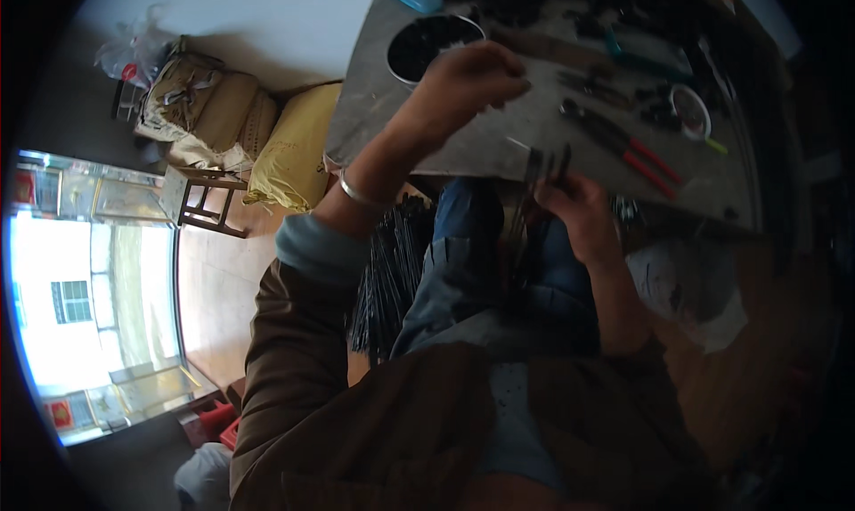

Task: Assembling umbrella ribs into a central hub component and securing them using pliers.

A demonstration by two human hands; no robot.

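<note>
While left hand [468,83] hovers over table [472,152], grip unclear | right hand [577,206] grasps dark strips [535,165] at near edge | room between

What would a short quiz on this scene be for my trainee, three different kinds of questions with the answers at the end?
1. Short answer: Which hand holds the thin dark pieces?

2. Multiple choice: What colour are the handles of the pliers lying on the table?
A) Green
B) Red
C) White

3. True or false: The left hand is nearer to the bowl of black pieces than to those pliers.

Key:
1. The right hand.
2. B.
3. True.
</note>
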